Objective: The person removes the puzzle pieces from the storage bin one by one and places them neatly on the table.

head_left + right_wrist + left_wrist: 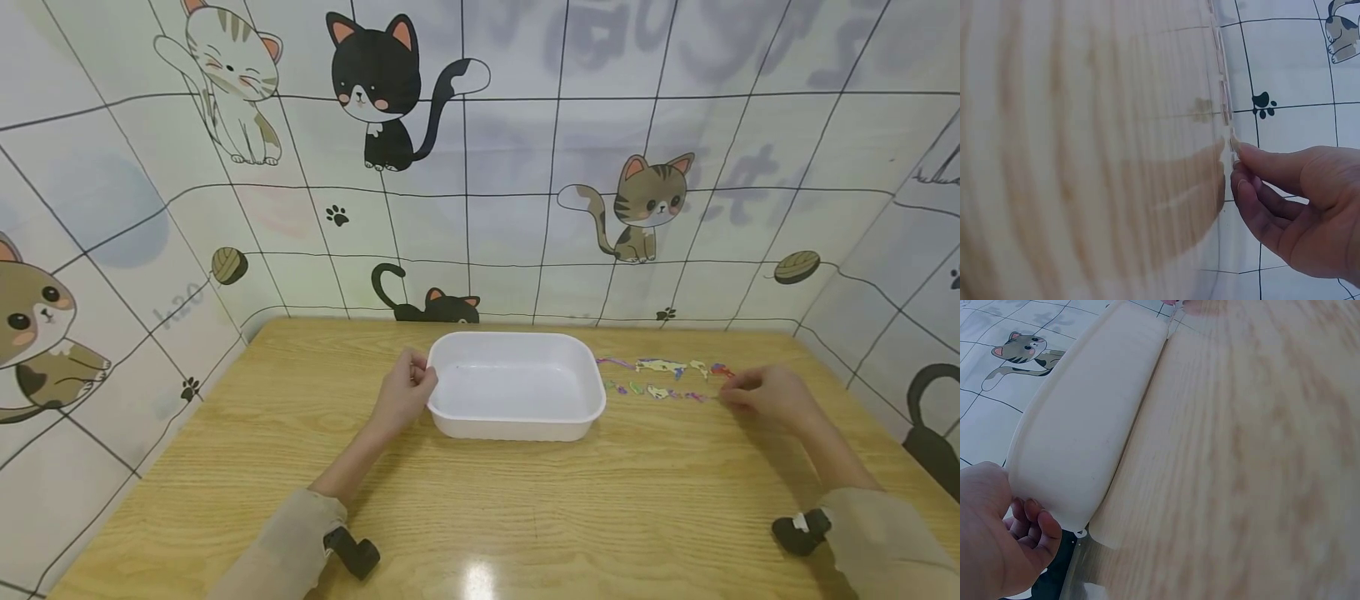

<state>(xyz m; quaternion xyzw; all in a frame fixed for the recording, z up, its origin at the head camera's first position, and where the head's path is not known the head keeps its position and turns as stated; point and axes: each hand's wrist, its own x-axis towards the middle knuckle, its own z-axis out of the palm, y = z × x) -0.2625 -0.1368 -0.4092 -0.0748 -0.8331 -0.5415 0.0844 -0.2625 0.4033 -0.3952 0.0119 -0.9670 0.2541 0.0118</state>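
Note:
A white rectangular plastic tub (517,427) stands on the wooden table. At its left end, my left hand (403,390) grips the rim with thumb and curled fingers; the left wrist view shows the hand (997,534) at the near corner of the tub (1085,419). Right of the tub lie two rows of small, flat, colourful cut-out pieces (660,366). My right hand (776,400) is at the right end of the lower row. In the right wrist view its thumb and forefinger pinch a thin, clear-edged piece (1233,142), whose print I cannot make out.
The wooden table (480,500) reaches back to a wall covering (517,225) printed with cats and grid lines. More of this covering rises at both sides. Black wrist mounts (352,552) sit on the sleeves.

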